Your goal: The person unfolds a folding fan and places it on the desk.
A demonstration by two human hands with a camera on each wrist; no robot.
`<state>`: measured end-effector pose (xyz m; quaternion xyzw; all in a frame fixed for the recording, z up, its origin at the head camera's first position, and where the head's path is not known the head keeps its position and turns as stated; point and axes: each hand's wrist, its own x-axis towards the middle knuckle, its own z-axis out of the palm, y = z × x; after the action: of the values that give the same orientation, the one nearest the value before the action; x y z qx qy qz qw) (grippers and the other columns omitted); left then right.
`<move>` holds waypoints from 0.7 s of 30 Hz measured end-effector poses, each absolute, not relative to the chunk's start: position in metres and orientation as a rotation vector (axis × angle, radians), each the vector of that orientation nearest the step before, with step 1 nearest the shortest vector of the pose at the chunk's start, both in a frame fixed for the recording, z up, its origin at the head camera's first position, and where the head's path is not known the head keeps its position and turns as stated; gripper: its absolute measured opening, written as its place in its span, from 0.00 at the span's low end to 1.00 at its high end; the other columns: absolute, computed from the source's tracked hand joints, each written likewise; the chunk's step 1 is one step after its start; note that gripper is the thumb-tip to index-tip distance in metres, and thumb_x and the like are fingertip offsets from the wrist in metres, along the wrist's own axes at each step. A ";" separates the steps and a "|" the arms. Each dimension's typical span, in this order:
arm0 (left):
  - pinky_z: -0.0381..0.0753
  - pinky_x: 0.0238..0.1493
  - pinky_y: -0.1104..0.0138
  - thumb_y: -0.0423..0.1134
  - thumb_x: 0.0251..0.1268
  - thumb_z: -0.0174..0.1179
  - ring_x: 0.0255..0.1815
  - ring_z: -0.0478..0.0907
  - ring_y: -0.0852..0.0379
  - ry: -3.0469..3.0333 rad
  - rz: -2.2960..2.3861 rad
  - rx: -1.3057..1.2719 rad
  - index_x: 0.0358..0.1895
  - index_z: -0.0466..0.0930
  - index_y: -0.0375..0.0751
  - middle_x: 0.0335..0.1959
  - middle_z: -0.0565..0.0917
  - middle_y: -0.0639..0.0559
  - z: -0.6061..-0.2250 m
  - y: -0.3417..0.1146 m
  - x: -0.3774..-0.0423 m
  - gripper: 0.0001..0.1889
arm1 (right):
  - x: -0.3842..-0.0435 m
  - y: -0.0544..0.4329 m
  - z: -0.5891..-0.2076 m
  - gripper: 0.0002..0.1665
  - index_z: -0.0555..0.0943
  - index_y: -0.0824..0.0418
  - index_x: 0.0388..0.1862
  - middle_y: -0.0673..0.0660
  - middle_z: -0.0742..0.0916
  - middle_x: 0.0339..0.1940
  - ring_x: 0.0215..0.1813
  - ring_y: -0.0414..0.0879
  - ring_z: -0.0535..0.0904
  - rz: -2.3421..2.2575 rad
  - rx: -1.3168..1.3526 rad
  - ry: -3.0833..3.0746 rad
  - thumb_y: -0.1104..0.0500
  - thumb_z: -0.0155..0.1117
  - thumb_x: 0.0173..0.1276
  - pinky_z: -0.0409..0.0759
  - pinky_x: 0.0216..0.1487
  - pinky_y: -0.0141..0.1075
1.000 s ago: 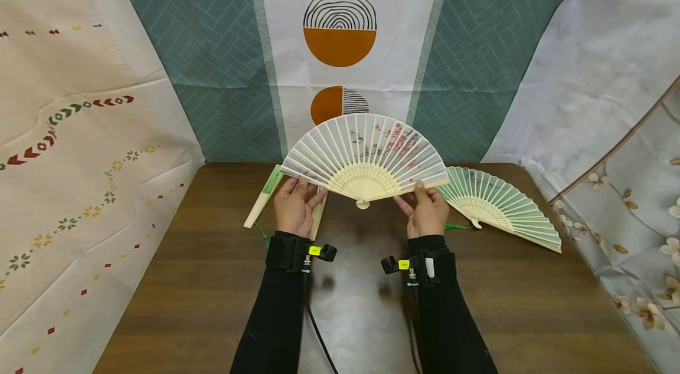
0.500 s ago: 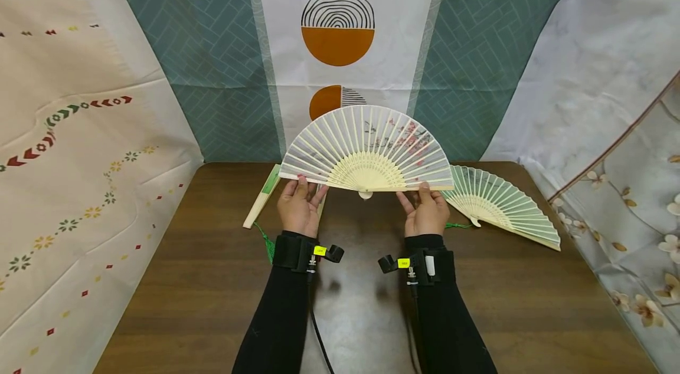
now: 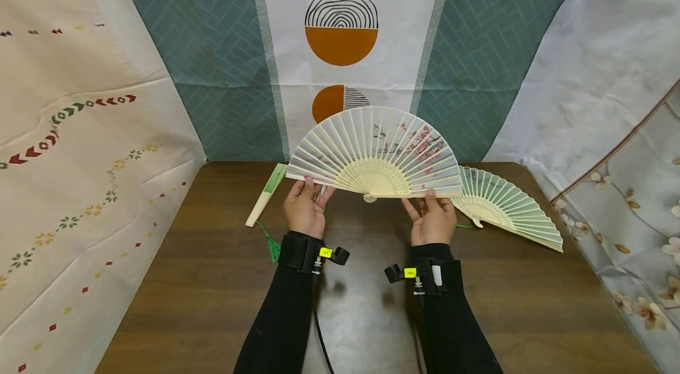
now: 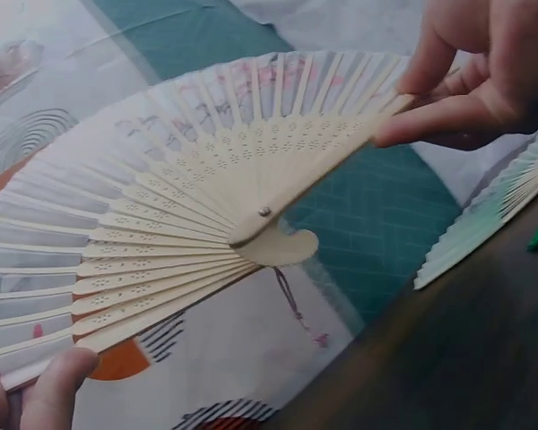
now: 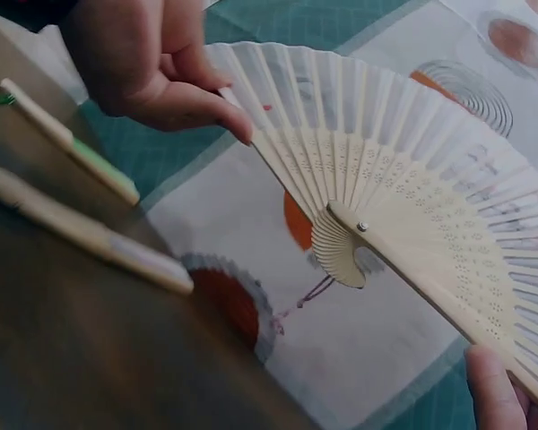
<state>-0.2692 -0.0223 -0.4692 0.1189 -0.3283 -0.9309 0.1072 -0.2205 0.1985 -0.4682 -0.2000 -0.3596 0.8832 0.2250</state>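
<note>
A spread white folding fan [image 3: 372, 150] with pale ribs and a red blossom print is held up above the table. My left hand [image 3: 306, 209] pinches its left end rib between thumb and fingers. At the opposite end rib, my right hand [image 3: 432, 219] pinches likewise, clear in the left wrist view, where that hand [image 4: 480, 81] is at upper right. The fan's rivet [image 5: 362, 227] and a thin hanging cord [image 5: 316, 291] show in the right wrist view. Behind the right hand lies an open pale green fan [image 3: 502, 203] on the table.
A folded fan [image 3: 265, 196] with a green tassel [image 3: 273, 249] lies on the wooden table [image 3: 175, 279] at left. Another folded fan [image 5: 90, 233] lies near it in the right wrist view. A patterned cloth [image 3: 340, 8] hangs behind the table.
The white fan has risen slightly, shifted a little right and spread wider, its right end now lower. Both hands have moved slightly right and keep their pinch.
</note>
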 end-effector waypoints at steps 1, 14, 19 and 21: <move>1.00 0.48 0.60 0.29 0.92 0.54 0.43 0.87 0.56 -0.983 -2.757 0.358 0.40 0.83 0.40 0.43 0.83 0.50 -0.471 -0.019 -0.268 0.14 | -0.216 0.202 -0.470 0.07 0.76 0.60 0.48 0.52 0.86 0.51 0.47 0.44 0.81 2.436 -0.555 -0.995 0.61 0.56 0.92 0.99 0.53 0.44; 1.00 0.46 0.60 0.29 0.91 0.57 0.45 0.91 0.56 -1.360 -2.895 0.389 0.43 0.80 0.37 0.45 0.85 0.50 -0.497 0.003 -0.266 0.09 | -0.150 0.244 -0.501 0.07 0.75 0.58 0.63 0.50 0.86 0.53 0.54 0.44 0.86 2.491 -0.669 -1.073 0.60 0.55 0.94 0.97 0.58 0.38; 0.99 0.47 0.61 0.27 0.91 0.55 0.47 0.90 0.57 -1.572 -2.909 0.384 0.59 0.81 0.29 0.57 0.84 0.47 -0.508 0.014 -0.260 0.07 | -0.113 0.258 -0.514 0.18 0.73 0.55 0.76 0.49 0.90 0.50 0.50 0.41 0.94 2.514 -0.749 -1.073 0.58 0.56 0.94 0.99 0.50 0.41; 0.99 0.50 0.60 0.27 0.91 0.54 0.48 0.89 0.57 -1.653 -2.907 0.378 0.66 0.80 0.26 0.60 0.84 0.45 -0.512 0.017 -0.258 0.12 | -0.099 0.264 -0.518 0.21 0.72 0.53 0.79 0.47 0.90 0.49 0.49 0.40 0.94 2.523 -0.780 -1.116 0.57 0.55 0.94 0.99 0.50 0.41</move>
<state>-0.2576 0.0170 -0.5121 0.1116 -0.4880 -0.8584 -0.1115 -0.0993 0.2637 -0.5175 -0.2696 -0.3856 0.8717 0.1370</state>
